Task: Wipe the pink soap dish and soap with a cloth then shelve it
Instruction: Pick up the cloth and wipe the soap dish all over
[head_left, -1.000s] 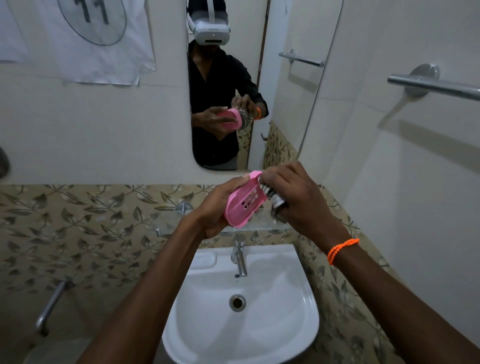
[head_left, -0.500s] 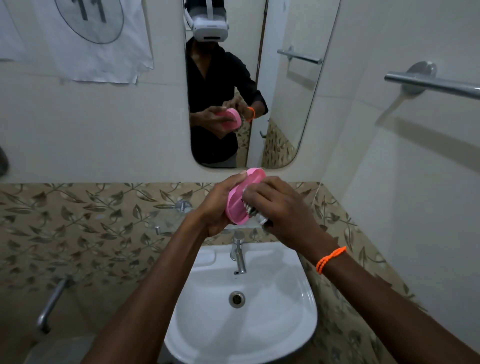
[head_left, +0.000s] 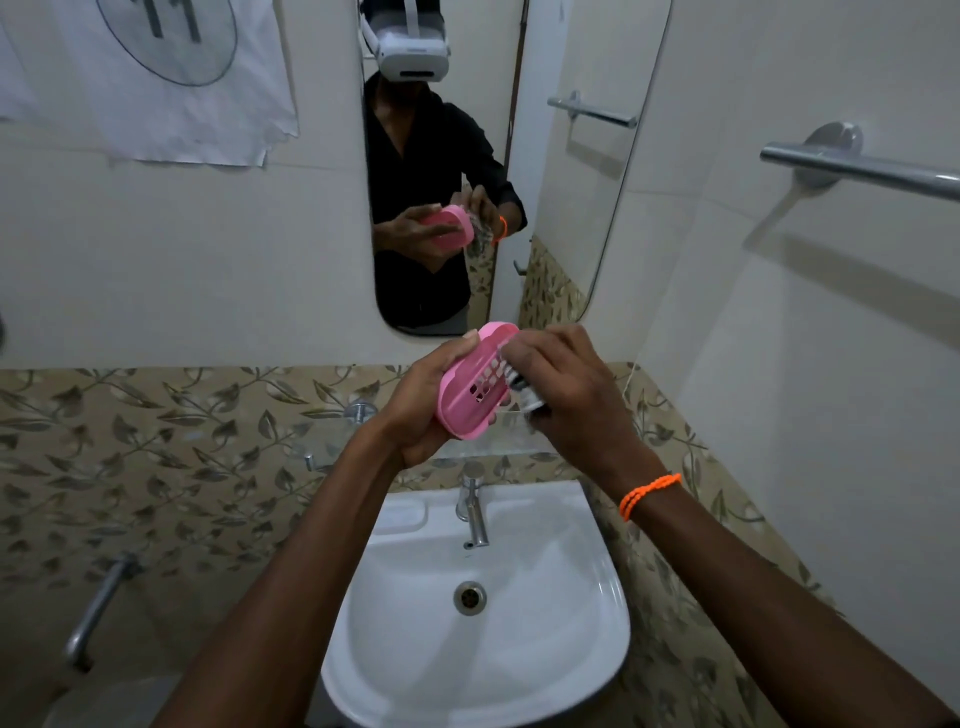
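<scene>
My left hand (head_left: 423, 410) grips the pink soap dish (head_left: 470, 387), my right hand (head_left: 566, 395) pinching a cloth (head_left: 522, 387) above the white sink (head_left: 519, 670); paper (head_left: 156, 78) reads "11".

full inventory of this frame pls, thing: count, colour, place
soap dish: 1, pink, slotted, held tilted above the sink
cloth: 1, grey patterned, bunched against the dish
sink: 1, white, bottom centre
tap: 1, chrome, back rim of sink
glass shelf: 1, clear, on wall above tap
mirror: 1, on wall, reflects the person
towel bar: 1, chrome, right wall
paper sheet: 1, white, upper left wall
wristband: 1, orange, right wrist
soap: not visible
left hand: grips the dish
right hand: holds the cloth
</scene>
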